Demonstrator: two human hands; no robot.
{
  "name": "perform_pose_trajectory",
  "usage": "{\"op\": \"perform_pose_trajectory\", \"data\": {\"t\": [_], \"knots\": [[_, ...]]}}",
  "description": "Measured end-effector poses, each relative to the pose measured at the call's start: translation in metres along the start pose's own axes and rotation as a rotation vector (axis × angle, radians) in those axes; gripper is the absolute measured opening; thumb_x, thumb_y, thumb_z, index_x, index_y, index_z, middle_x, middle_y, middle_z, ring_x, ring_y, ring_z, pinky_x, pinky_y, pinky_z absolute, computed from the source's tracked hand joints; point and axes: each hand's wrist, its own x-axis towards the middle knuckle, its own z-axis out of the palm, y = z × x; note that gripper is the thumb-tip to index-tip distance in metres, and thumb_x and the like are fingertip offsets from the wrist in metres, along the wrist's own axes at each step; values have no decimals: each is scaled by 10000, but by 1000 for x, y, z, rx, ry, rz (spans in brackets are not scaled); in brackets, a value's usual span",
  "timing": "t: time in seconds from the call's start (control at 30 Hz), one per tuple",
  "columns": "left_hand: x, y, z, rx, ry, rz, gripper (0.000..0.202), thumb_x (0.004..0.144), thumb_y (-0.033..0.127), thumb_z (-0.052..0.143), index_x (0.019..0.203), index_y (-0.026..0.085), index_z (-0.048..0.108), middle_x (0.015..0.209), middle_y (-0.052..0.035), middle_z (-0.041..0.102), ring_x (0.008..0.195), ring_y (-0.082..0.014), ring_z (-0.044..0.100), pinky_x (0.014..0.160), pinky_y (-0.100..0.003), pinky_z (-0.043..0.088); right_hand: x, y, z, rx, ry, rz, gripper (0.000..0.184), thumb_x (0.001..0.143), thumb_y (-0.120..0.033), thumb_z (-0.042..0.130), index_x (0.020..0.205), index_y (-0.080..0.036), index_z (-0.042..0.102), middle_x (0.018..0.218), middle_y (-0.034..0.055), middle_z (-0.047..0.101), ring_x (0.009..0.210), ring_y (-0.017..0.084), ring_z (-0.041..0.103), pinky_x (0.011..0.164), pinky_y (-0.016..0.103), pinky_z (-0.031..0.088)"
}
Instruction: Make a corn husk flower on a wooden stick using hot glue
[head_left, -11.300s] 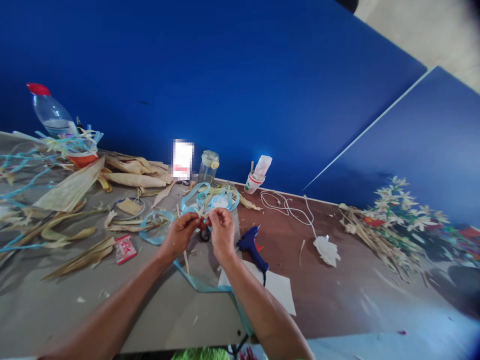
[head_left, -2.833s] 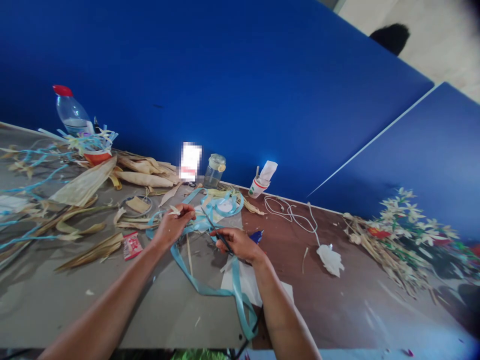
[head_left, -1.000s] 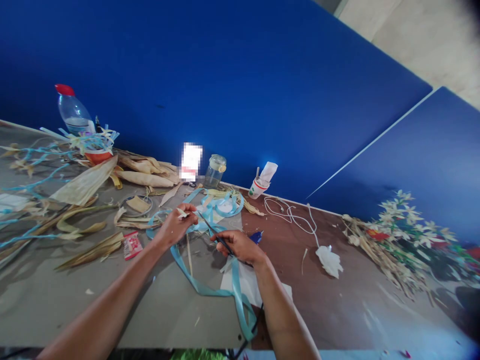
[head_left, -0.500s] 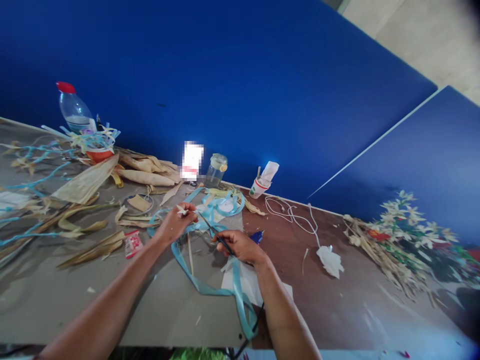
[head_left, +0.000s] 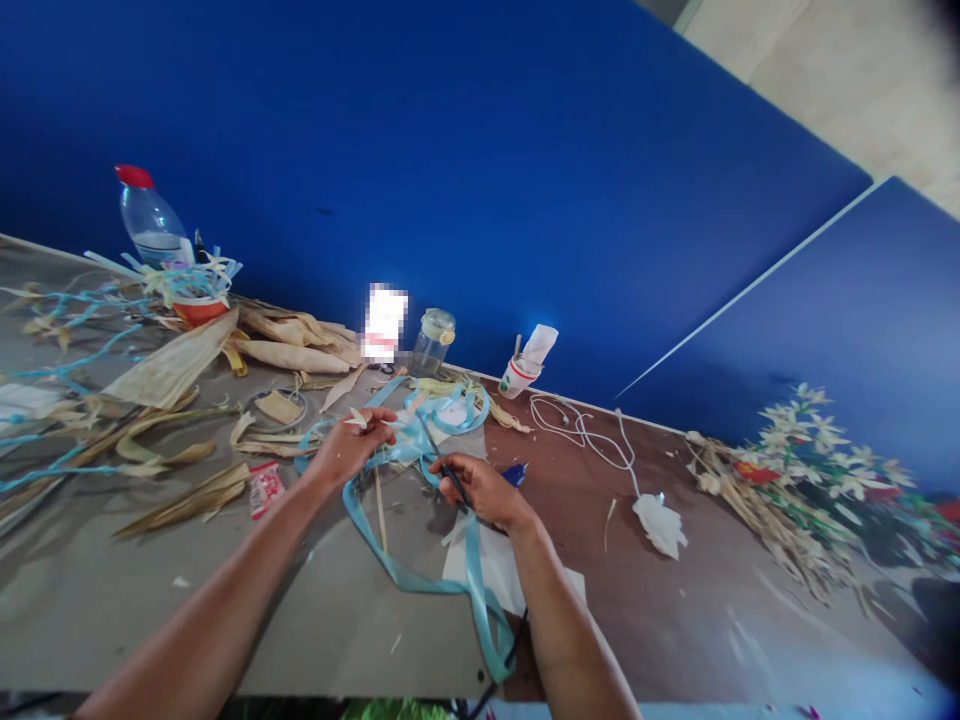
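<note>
My left hand [head_left: 346,453] pinches a small pale husk piece [head_left: 360,420] just above the table, fingers closed on it. My right hand [head_left: 480,488] grips dark-handled scissors [head_left: 442,465], blades pointing up and left toward the piece. A long light-blue ribbon [head_left: 420,575] loops under both hands and trails to the near table edge. A blue glue gun [head_left: 514,472] peeks out behind my right hand, over a white paper sheet [head_left: 491,565].
Dried corn husks [head_left: 176,365] and blue strips cover the left of the table. A red-capped bottle [head_left: 150,225], glass jar [head_left: 431,340] and paper cup [head_left: 517,375] stand by the blue wall. A white cord [head_left: 577,425], a white husk flower [head_left: 660,522] and a flower bundle [head_left: 787,460] lie right.
My right hand has turned the scissors more upright and brought them a little closer to my left hand. My left hand stays pinched on the husk piece.
</note>
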Motion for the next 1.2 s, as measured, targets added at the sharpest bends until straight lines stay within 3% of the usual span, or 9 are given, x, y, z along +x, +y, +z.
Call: {"op": "perform_pose_trajectory", "data": {"t": [0.13, 0.37, 0.63, 0.87, 1.07, 1.2], "knots": [[1, -7, 5, -85, 12, -48, 340, 613, 390, 656, 838, 138, 615, 654, -9, 633, 415, -60, 366, 433, -224, 276, 7, 2, 13, 54, 69, -52, 351, 654, -367, 701, 914, -164, 581, 604, -39, 538, 546, 93, 494, 558, 230, 409], [-5, -13, 24, -122, -7, -70, 346, 613, 459, 645, 762, 163, 547, 664, 0, 633, 416, -65, 359, 439, -227, 277, 22, 7, 33, 170, 442, -302, 501, 599, -281, 732, 1025, -213, 478, 829, -2, 611, 662, 106, 548, 567, 220, 433], [-13, -15, 45, -81, -52, -55, 237, 676, 403, 600, 709, 174, 551, 585, 31, 581, 403, -74, 356, 426, -230, 244, 28, 11, 39, 143, 606, -312, 450, 650, -264, 663, 1045, -201, 456, 780, -12, 600, 609, 101, 545, 561, 231, 446], [-21, -7, 48, -121, -161, -94, 268, 659, 426, 619, 723, 177, 545, 607, 27, 594, 387, -67, 334, 416, -231, 238, 28, 10, 32, 113, 624, -289, 420, 632, -227, 633, 1018, -184, 474, 744, -12, 596, 623, 117, 572, 579, 240, 470], [-21, -6, 40, 129, -122, -39, 273, 708, 452, 572, 756, 190, 630, 418, 83, 342, 379, -88, 272, 424, -245, 178, 26, 10, 24, 42, 563, -290, 434, 626, -237, 659, 1024, -168, 498, 743, -6, 599, 636, 113, 576, 611, 235, 476], [-19, -7, 39, 197, -131, 4, 286, 666, 445, 613, 753, 174, 645, 509, 57, 452, 442, -95, 351, 456, -243, 240, 25, 10, 23, -9, 515, -289, 437, 625, -244, 669, 1027, -168, 517, 736, -12, 603, 643, 114, 581, 631, 236, 485]]}}
